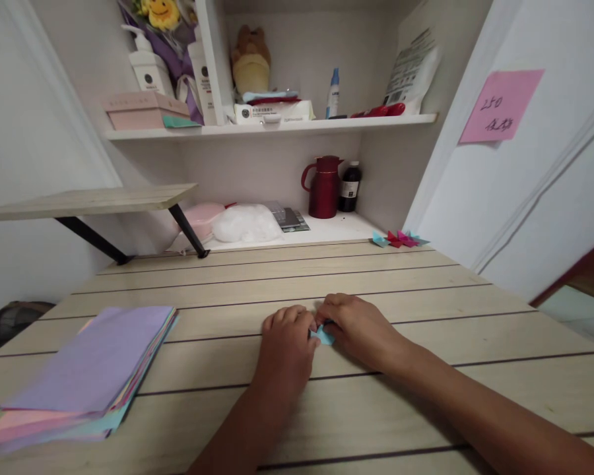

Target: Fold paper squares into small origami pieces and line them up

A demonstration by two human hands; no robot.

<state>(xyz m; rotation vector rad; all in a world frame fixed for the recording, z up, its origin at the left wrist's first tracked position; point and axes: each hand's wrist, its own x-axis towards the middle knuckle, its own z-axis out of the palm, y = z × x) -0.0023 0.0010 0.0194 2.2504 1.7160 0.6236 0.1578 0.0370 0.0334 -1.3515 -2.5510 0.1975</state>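
Note:
A small folded piece of light-blue paper (pixel 323 335) is at the middle of the wooden table (pixel 426 422), between my two hands. My left hand (pixel 288 340) is closed on its left side, with the thumb pressing the paper and the other fingers curled on the tabletop. From the right, my right hand (pixel 354 326) pinches the paper near its upper edge. My fingers cover part of the folds, so the paper's full shape is hidden.
A stack of coloured paper (pixel 94 363) lies at the left, lilac sheet on top. Several folded paper pieces (pixel 400 239) stand at the table's far right edge. Behind are a red thermos jug (pixel 324 188), a dark bottle (pixel 349 188) and a small raised shelf (pixel 89 200) on black brackets.

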